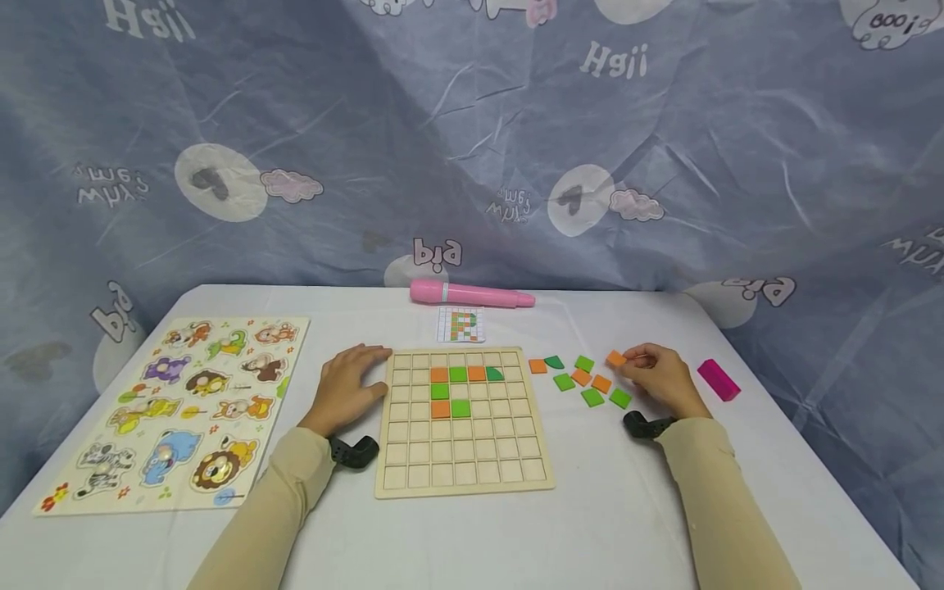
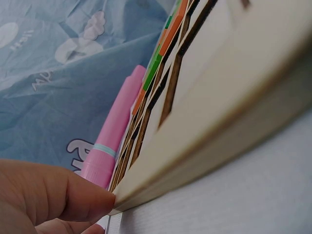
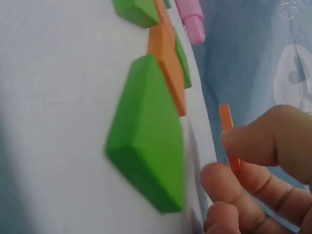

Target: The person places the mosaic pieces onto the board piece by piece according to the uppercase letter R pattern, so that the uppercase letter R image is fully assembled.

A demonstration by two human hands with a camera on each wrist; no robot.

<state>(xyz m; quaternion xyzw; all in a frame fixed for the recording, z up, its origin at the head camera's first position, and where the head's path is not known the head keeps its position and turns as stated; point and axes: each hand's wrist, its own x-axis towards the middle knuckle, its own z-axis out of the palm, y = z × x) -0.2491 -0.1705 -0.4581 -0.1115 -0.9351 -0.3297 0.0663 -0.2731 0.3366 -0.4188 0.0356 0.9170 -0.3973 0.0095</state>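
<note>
Between thumb and fingers, my right hand [image 1: 659,378] pinches an orange square tile [image 1: 615,358], raised above the table in the right wrist view [image 3: 229,131]. Below and left of it lie loose tiles, among them a green square tile [image 1: 620,398] and an orange one [image 1: 601,383]. My left hand [image 1: 347,389] rests at the left side of a wooden grid board [image 1: 460,479], with thumb and fingertips touching its edge. Orange and green squares and a dark green quarter-round tile [image 1: 494,374] sit in the board's upper cells.
Behind the board lies a small pattern card [image 1: 461,325], and beyond it a pink marker-shaped stick [image 1: 472,295]. A magenta block [image 1: 719,380] is right of my right hand. An animal puzzle board [image 1: 243,385] covers the table's left part. A patterned cloth hangs behind.
</note>
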